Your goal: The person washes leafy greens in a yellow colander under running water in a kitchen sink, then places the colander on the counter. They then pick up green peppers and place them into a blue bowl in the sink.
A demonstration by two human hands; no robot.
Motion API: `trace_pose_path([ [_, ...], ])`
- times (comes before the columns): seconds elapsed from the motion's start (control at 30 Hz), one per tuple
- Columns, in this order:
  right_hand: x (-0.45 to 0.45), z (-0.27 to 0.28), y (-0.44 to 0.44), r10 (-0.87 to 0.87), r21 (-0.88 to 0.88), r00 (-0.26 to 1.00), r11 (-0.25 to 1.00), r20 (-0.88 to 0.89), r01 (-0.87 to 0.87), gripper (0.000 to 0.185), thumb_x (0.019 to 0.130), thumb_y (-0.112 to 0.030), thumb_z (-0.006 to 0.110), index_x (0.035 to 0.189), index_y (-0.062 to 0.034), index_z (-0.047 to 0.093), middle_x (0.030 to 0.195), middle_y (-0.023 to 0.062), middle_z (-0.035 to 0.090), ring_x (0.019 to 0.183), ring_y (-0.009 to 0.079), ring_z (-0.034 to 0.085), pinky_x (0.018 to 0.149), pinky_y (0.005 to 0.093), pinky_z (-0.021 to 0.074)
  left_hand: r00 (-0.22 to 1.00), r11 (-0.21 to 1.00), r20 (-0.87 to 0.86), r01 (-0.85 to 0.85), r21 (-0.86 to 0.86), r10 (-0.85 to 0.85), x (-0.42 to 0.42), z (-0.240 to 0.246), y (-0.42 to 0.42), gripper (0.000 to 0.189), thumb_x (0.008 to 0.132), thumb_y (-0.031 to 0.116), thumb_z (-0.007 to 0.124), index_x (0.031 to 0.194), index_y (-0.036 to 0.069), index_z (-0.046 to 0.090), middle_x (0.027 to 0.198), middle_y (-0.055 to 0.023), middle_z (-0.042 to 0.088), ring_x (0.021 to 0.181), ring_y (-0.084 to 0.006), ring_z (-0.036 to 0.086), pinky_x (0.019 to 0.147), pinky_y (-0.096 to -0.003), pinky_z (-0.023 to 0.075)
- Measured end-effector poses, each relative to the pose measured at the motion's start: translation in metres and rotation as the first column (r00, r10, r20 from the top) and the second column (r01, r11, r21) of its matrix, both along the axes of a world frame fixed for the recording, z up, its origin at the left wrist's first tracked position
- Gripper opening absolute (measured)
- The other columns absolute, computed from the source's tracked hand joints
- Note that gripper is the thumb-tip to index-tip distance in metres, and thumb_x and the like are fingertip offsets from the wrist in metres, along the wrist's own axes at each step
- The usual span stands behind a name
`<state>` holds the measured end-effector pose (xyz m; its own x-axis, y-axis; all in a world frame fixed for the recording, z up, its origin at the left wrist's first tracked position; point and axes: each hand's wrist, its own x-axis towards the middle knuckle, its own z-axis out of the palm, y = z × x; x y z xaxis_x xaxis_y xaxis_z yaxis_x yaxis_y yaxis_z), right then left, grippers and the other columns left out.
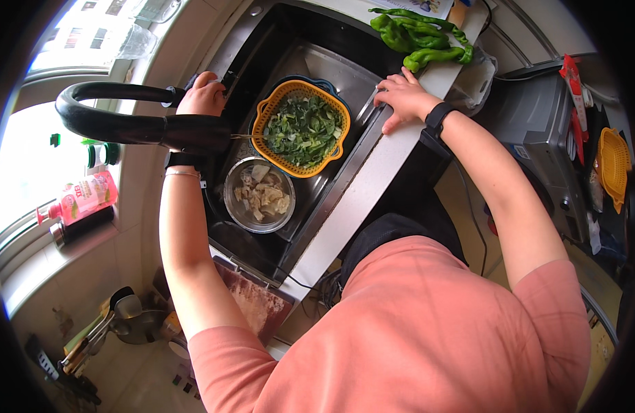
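Observation:
My left hand is curled around the faucet handle at the sink's back edge, partly hidden by the black faucet. A thin stream of water runs from the spout into a yellow plastic colander. Chopped leafy greens fill this colander, which sits inside a blue basin in the sink. Beside it stands a metal bowl holding pale chunks of food in liquid. With fingers spread, my right hand rests on the sink's front rim and counter edge, holding nothing.
Long green peppers lie on the counter close to my right hand. A pink pump bottle stands on the windowsill at left. Cooking utensils are at lower left. A grey appliance and another yellow colander are at right.

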<state>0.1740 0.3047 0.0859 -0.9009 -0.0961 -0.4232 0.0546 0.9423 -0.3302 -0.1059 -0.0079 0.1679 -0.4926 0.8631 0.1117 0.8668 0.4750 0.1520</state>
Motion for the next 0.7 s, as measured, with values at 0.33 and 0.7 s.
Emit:
trace_pose_path([
  [0.33,0.007,-0.006,0.001,0.019,0.056,0.995,0.998,-0.102,-0.013,0.068,0.058,-0.057,0.077,0.112,-0.0194,0.062,0.130,0.0076,0.051,0.133,0.0311,0.034,0.114,0.0585,0.0078,0.994,0.907,0.062,-0.109,0.407,0.091,0.051,-0.072,-0.055,0.017,0.082,0.006,0.056,0.097,0.006,0.065,0.101,-0.0112,0.063,0.091,-0.0266,0.062,0.079,-0.0345,0.0497],
  [0.7,0.008,-0.010,0.000,0.003,0.066,0.992,0.998,-0.129,0.005,0.069,0.061,-0.058,0.076,0.115,-0.0181,0.063,0.130,0.0069,0.051,0.133,0.0311,0.033,0.116,0.0567,0.0073,0.779,0.879,0.486,-0.170,-0.445,0.397,0.132,-0.172,0.019,0.066,0.081,0.042,0.065,0.139,0.020,0.044,0.144,-0.0275,0.033,0.130,-0.0455,0.038,0.106,-0.0466,0.0369],
])
